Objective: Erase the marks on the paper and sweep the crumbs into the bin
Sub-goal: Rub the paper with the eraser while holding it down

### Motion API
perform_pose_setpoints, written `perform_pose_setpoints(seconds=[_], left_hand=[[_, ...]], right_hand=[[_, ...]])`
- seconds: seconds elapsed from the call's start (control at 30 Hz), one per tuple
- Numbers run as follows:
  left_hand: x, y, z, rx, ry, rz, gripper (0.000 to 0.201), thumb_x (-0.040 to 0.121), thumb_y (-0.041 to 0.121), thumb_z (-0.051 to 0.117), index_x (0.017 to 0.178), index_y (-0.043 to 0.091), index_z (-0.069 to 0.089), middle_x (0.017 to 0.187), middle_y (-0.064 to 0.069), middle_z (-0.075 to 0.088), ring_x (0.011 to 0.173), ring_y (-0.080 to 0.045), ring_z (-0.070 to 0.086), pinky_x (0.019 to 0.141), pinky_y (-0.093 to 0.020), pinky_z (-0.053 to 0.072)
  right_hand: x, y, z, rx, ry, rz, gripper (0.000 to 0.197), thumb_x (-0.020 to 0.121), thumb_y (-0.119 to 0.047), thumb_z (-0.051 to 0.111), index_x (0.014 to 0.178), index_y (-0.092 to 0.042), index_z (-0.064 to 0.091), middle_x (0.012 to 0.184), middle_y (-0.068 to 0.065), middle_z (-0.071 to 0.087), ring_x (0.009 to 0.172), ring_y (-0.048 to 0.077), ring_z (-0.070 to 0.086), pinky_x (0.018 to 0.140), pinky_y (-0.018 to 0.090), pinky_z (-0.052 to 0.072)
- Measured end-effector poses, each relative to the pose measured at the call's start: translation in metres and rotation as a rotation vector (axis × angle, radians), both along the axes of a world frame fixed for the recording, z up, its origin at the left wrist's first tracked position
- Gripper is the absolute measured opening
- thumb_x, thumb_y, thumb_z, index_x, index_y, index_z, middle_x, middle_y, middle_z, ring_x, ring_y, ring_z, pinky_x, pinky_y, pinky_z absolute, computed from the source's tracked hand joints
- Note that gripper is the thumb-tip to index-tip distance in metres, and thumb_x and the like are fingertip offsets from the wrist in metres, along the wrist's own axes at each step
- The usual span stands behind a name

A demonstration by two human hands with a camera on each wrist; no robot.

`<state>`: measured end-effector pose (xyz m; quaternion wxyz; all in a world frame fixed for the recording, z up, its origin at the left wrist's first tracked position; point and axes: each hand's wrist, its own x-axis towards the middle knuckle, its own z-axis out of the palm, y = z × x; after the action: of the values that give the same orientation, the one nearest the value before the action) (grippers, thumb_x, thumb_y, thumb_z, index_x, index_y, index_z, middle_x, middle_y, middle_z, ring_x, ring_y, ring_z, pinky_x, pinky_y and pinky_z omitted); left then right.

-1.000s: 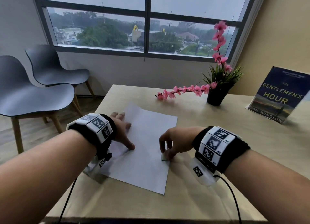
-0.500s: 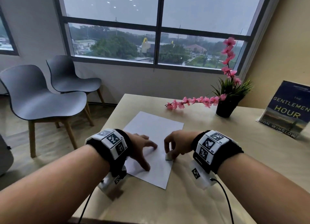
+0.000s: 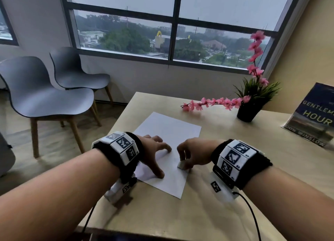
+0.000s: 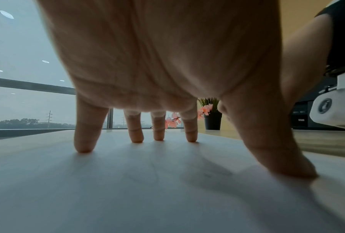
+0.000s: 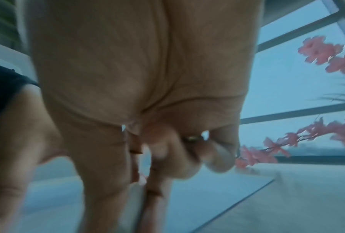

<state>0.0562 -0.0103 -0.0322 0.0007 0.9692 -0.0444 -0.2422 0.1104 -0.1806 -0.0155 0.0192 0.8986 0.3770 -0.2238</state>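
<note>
Office lounge: wooden table [image 3: 226, 177], grey chairs [image 3: 54, 100], big window [image 3: 171, 24], displayed book [image 3: 314, 114].

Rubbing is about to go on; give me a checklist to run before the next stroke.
1. Paper flat on table: ok.
2. Left hand pinning paper, fingers spread on it: ok.
3. Right hand pinching eraser: ok.
4. Eraser on the sheet, near its right edge: ok.
5. Marks left to rub: cannot tell, sheet looks blank.
6. Bin within reach: cannot tell, none in view.
</note>
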Motion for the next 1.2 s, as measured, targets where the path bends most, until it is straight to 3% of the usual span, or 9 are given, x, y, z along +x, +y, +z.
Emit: perform_pose_setpoints(seconds=[0.17,0.37,0.5,0.57,0.67,0.83,0.93,1.03,1.2], left_hand=[[-0.001,0.0,0.001,0.001,-0.003,-0.011,0.093,0.067,0.068,0.068,0.144,0.049,0.018,0.157,0.011,0.009,0.143,-0.021,0.015,0.112,-0.046,0.03],[-0.001,-0.001,-0.001,0.009,-0.012,0.005,0.094,0.066,0.07,0.067,0.143,0.05,0.017,0.156,0.01,0.011,0.142,-0.02,0.016,0.111,-0.047,0.03],[0.001,-0.001,-0.002,0.012,-0.008,-0.001,0.096,0.065,0.072,0.066,0.144,0.051,0.016,0.157,0.01,0.01,0.142,-0.021,0.016,0.111,-0.047,0.031],[0.001,-0.001,-0.003,0.011,-0.012,0.003,0.096,0.064,0.073,0.066,0.143,0.052,0.016,0.156,0.009,0.012,0.142,-0.022,0.017,0.11,-0.048,0.032],[0.0,0.0,-0.003,0.009,-0.016,0.014,0.096,0.063,0.074,0.066,0.143,0.052,0.016,0.156,0.009,0.012,0.142,-0.021,0.016,0.11,-0.047,0.032],[0.001,-0.001,-0.002,0.01,-0.007,0.016,0.097,0.064,0.073,0.066,0.143,0.051,0.015,0.156,0.009,0.011,0.142,-0.021,0.016,0.109,-0.047,0.033],[0.001,-0.002,-0.001,0.009,0.006,0.017,0.097,0.065,0.073,0.065,0.144,0.05,0.014,0.156,0.009,0.011,0.142,-0.022,0.016,0.11,-0.047,0.032],[0.001,-0.002,-0.001,0.008,0.009,0.015,0.097,0.065,0.072,0.065,0.144,0.05,0.014,0.156,0.008,0.011,0.142,-0.023,0.016,0.11,-0.047,0.031],[0.001,-0.001,-0.001,0.004,0.002,0.016,0.098,0.064,0.073,0.066,0.144,0.05,0.015,0.155,0.009,0.013,0.141,-0.022,0.017,0.11,-0.046,0.033]], right_hand=[[-0.01,0.002,0.003,-0.083,0.125,0.069,0.025,0.082,-0.04,0.073,0.096,-0.021,0.067,0.099,-0.003,0.073,0.08,0.009,0.059,0.077,0.029,0.048],[0.005,0.006,-0.001,-0.035,0.036,-0.039,0.021,0.084,-0.042,0.07,0.09,-0.023,0.061,0.09,-0.003,0.075,0.082,0.01,0.059,0.081,0.032,0.049],[-0.007,0.002,0.002,-0.051,0.155,0.028,0.024,0.082,-0.043,0.072,0.093,-0.023,0.065,0.096,-0.005,0.073,0.081,0.008,0.059,0.074,0.027,0.046],[-0.001,0.005,0.003,-0.043,0.118,0.007,0.028,0.081,-0.044,0.073,0.098,-0.023,0.067,0.099,-0.006,0.071,0.082,0.007,0.058,0.07,0.023,0.043],[0.011,0.011,0.002,-0.018,0.017,-0.065,0.027,0.082,-0.046,0.071,0.094,-0.023,0.065,0.093,-0.005,0.073,0.079,0.006,0.057,0.071,0.027,0.045],[0.005,0.009,0.001,-0.059,0.092,-0.01,0.02,0.083,-0.042,0.072,0.089,-0.024,0.064,0.091,-0.005,0.074,0.066,0.0,0.054,0.064,0.023,0.042],[0.009,0.009,0.004,-0.05,0.092,-0.033,0.024,0.082,-0.044,0.072,0.094,-0.025,0.066,0.094,-0.006,0.074,0.07,-0.001,0.055,0.067,0.022,0.042],[0.016,0.012,0.002,-0.007,0.041,-0.092,0.022,0.083,-0.042,0.071,0.094,-0.023,0.064,0.094,-0.003,0.075,0.081,0.008,0.058,0.075,0.027,0.046],[0.002,0.009,-0.002,-0.015,0.1,-0.038,0.019,0.085,-0.042,0.07,0.086,-0.025,0.06,0.091,-0.002,0.075,0.074,0.006,0.057,0.073,0.028,0.045]])
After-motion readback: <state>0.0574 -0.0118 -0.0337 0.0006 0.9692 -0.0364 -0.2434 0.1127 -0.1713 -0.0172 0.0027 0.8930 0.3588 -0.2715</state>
